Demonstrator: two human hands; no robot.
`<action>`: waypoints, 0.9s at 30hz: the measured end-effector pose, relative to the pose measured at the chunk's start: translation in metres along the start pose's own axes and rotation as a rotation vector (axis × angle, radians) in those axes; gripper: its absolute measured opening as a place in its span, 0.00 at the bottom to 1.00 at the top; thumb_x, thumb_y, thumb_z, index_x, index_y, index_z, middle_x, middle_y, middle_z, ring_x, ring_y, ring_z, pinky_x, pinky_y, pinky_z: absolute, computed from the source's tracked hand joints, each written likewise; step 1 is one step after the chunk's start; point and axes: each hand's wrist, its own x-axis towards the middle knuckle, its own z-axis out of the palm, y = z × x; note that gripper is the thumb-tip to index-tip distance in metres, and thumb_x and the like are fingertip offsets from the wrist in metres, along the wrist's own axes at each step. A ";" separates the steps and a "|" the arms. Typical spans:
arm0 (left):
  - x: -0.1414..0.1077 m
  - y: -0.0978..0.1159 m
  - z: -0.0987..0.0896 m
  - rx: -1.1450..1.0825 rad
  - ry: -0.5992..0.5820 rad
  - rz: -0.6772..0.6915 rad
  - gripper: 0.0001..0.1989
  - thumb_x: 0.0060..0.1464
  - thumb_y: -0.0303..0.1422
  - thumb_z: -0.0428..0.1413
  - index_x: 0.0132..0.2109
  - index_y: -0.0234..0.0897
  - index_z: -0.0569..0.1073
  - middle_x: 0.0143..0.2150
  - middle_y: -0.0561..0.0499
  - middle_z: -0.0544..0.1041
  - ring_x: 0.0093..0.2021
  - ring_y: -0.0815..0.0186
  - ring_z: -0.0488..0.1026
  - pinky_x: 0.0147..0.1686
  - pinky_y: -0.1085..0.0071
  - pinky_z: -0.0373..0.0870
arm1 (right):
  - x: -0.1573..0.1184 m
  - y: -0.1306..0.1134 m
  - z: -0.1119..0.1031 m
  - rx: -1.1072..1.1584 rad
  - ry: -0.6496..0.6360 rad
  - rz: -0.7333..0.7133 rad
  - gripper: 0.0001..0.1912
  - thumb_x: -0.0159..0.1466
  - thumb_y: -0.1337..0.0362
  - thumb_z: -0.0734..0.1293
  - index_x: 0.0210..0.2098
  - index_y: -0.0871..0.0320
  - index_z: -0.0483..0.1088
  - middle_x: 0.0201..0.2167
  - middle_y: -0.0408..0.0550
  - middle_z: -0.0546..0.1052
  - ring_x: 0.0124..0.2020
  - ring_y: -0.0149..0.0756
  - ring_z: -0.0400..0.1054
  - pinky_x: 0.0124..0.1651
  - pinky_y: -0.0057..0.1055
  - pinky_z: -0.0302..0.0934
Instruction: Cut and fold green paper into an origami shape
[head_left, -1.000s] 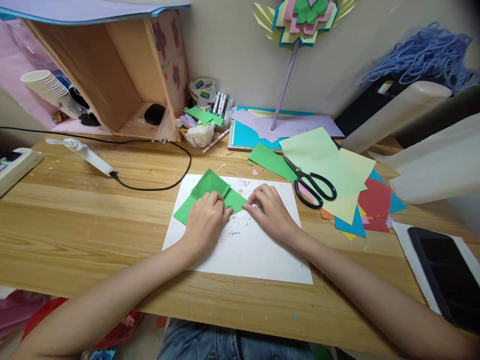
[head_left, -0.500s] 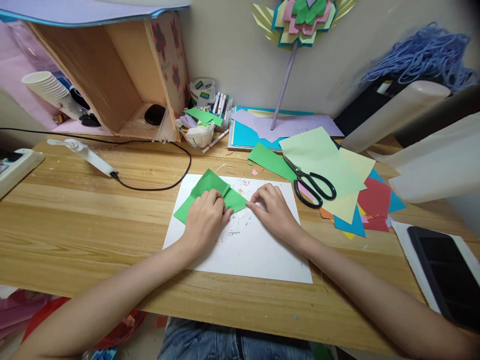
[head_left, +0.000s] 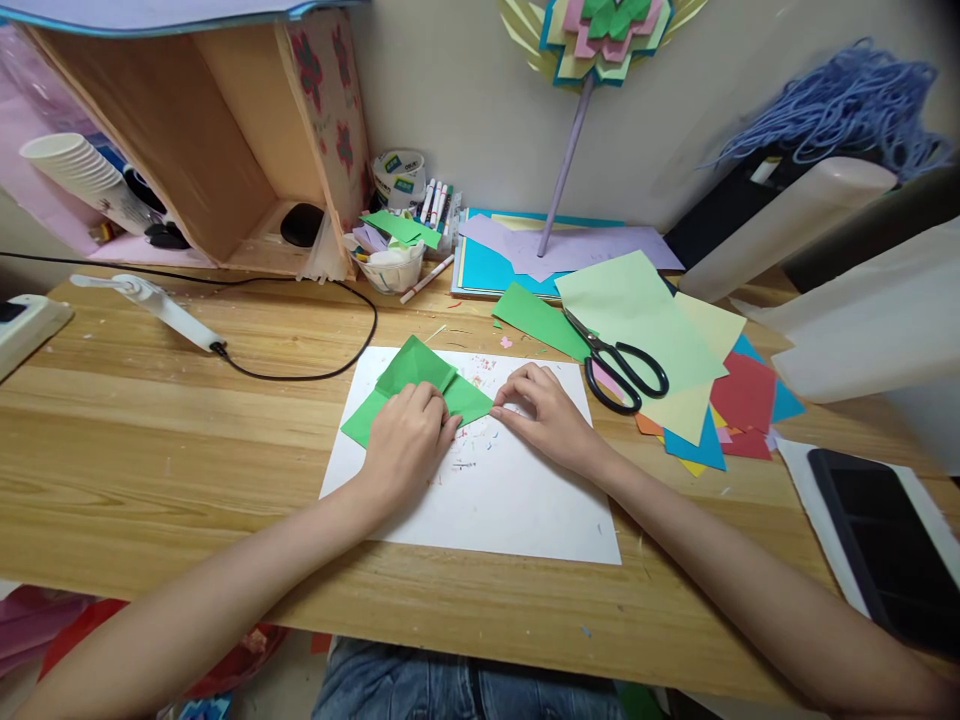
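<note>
A folded piece of green paper (head_left: 415, 366) lies on a white sheet (head_left: 517, 500) marked with small coloured specks. My left hand (head_left: 410, 437) presses down on the green paper, its fingers curled and covering the lower middle of the fold. With thumb and index finger, my right hand (head_left: 541, 415) pinches the paper's pointed right corner. One flap stands up at the top of the paper, and the left corner pokes out beyond my left hand. What lies under my left fingers is hidden.
Black-handled scissors (head_left: 626, 372) rest on pale green paper (head_left: 637, 300) at right, beside coloured scraps (head_left: 750, 390). A phone (head_left: 885, 540) lies far right. A small white fan (head_left: 165, 312) with a black cable is at left. Behind stand a paper flower (head_left: 566, 165) and a scrap cup (head_left: 390, 268).
The view has shifted slightly, so everything sits a little further left. Both hands keep the same hold on the green paper.
</note>
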 end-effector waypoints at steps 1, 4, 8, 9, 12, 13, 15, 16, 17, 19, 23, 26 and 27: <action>0.000 0.000 0.000 -0.004 -0.002 0.003 0.10 0.56 0.33 0.50 0.29 0.33 0.69 0.33 0.46 0.73 0.32 0.63 0.67 0.29 0.67 0.60 | 0.000 0.000 0.001 -0.001 0.008 0.002 0.02 0.59 0.64 0.65 0.31 0.54 0.67 0.35 0.46 0.67 0.41 0.39 0.60 0.45 0.38 0.57; 0.000 -0.001 0.001 -0.013 0.000 0.008 0.10 0.57 0.33 0.49 0.29 0.33 0.69 0.34 0.46 0.73 0.32 0.63 0.67 0.30 0.67 0.60 | 0.000 -0.002 0.002 -0.007 0.023 0.015 0.02 0.59 0.64 0.65 0.30 0.54 0.67 0.35 0.46 0.68 0.41 0.40 0.60 0.44 0.38 0.57; -0.001 -0.002 0.003 -0.023 0.001 0.015 0.10 0.57 0.33 0.49 0.29 0.33 0.69 0.33 0.47 0.73 0.32 0.63 0.66 0.30 0.67 0.59 | 0.000 -0.005 0.004 -0.023 0.039 0.040 0.03 0.58 0.63 0.65 0.29 0.54 0.66 0.34 0.46 0.68 0.40 0.40 0.60 0.44 0.39 0.57; -0.001 -0.003 0.003 -0.021 -0.002 0.015 0.10 0.57 0.33 0.49 0.29 0.33 0.68 0.33 0.47 0.73 0.32 0.63 0.66 0.30 0.67 0.59 | 0.000 -0.006 0.005 -0.032 0.045 0.048 0.04 0.58 0.62 0.65 0.29 0.54 0.66 0.33 0.46 0.68 0.40 0.41 0.60 0.43 0.39 0.57; -0.001 -0.003 0.003 0.005 -0.011 0.016 0.10 0.56 0.34 0.50 0.29 0.34 0.68 0.32 0.48 0.72 0.32 0.63 0.66 0.30 0.67 0.59 | 0.001 -0.007 0.006 -0.060 0.060 0.066 0.05 0.58 0.61 0.66 0.28 0.55 0.65 0.33 0.46 0.68 0.39 0.41 0.60 0.43 0.39 0.57; 0.000 -0.003 0.003 0.017 -0.012 0.018 0.10 0.56 0.34 0.50 0.29 0.34 0.68 0.32 0.48 0.72 0.32 0.62 0.66 0.29 0.67 0.58 | 0.001 -0.007 0.007 -0.065 0.063 0.069 0.06 0.58 0.61 0.66 0.28 0.55 0.65 0.33 0.46 0.68 0.39 0.41 0.60 0.43 0.39 0.57; 0.000 -0.002 0.002 0.033 -0.013 0.026 0.09 0.56 0.34 0.50 0.30 0.35 0.67 0.32 0.48 0.71 0.33 0.62 0.65 0.30 0.67 0.58 | 0.000 -0.007 0.007 -0.066 0.064 0.067 0.05 0.58 0.62 0.65 0.28 0.55 0.65 0.33 0.46 0.68 0.39 0.41 0.60 0.42 0.39 0.57; 0.000 -0.002 0.001 0.034 -0.007 0.027 0.08 0.56 0.34 0.50 0.31 0.34 0.67 0.32 0.48 0.71 0.33 0.62 0.65 0.30 0.67 0.58 | 0.000 -0.007 0.007 -0.064 0.064 0.064 0.05 0.58 0.62 0.65 0.28 0.55 0.65 0.33 0.46 0.68 0.39 0.41 0.60 0.42 0.39 0.58; 0.000 -0.003 0.000 0.030 0.002 0.027 0.07 0.56 0.34 0.51 0.33 0.34 0.67 0.33 0.47 0.71 0.34 0.62 0.65 0.30 0.67 0.58 | 0.000 -0.007 0.007 -0.062 0.068 0.056 0.05 0.58 0.62 0.65 0.28 0.55 0.65 0.33 0.46 0.68 0.39 0.41 0.60 0.42 0.39 0.58; 0.001 -0.003 -0.002 0.024 0.021 0.039 0.06 0.56 0.33 0.51 0.36 0.33 0.68 0.36 0.46 0.71 0.35 0.61 0.65 0.31 0.68 0.59 | -0.001 -0.007 0.007 -0.061 0.080 0.015 0.03 0.59 0.64 0.65 0.29 0.54 0.66 0.33 0.47 0.68 0.40 0.41 0.60 0.43 0.40 0.58; 0.001 -0.006 -0.005 0.048 -0.015 0.180 0.06 0.57 0.27 0.49 0.35 0.35 0.70 0.35 0.48 0.73 0.33 0.63 0.64 0.29 0.69 0.57 | -0.002 -0.005 0.006 -0.105 0.084 -0.191 0.05 0.62 0.67 0.62 0.34 0.53 0.70 0.35 0.48 0.70 0.41 0.40 0.60 0.44 0.39 0.59; 0.000 -0.009 -0.005 0.044 -0.025 0.243 0.09 0.57 0.27 0.48 0.34 0.35 0.72 0.31 0.49 0.74 0.32 0.63 0.64 0.29 0.68 0.56 | -0.003 -0.003 0.006 -0.186 0.026 -0.407 0.09 0.64 0.67 0.59 0.35 0.54 0.72 0.36 0.49 0.72 0.42 0.39 0.61 0.44 0.39 0.60; 0.000 -0.010 -0.005 0.029 -0.018 0.243 0.09 0.58 0.28 0.48 0.34 0.35 0.73 0.31 0.49 0.74 0.32 0.63 0.65 0.29 0.68 0.56 | -0.003 -0.002 0.006 -0.218 -0.005 -0.470 0.11 0.65 0.67 0.58 0.37 0.54 0.72 0.36 0.49 0.73 0.42 0.39 0.62 0.43 0.39 0.61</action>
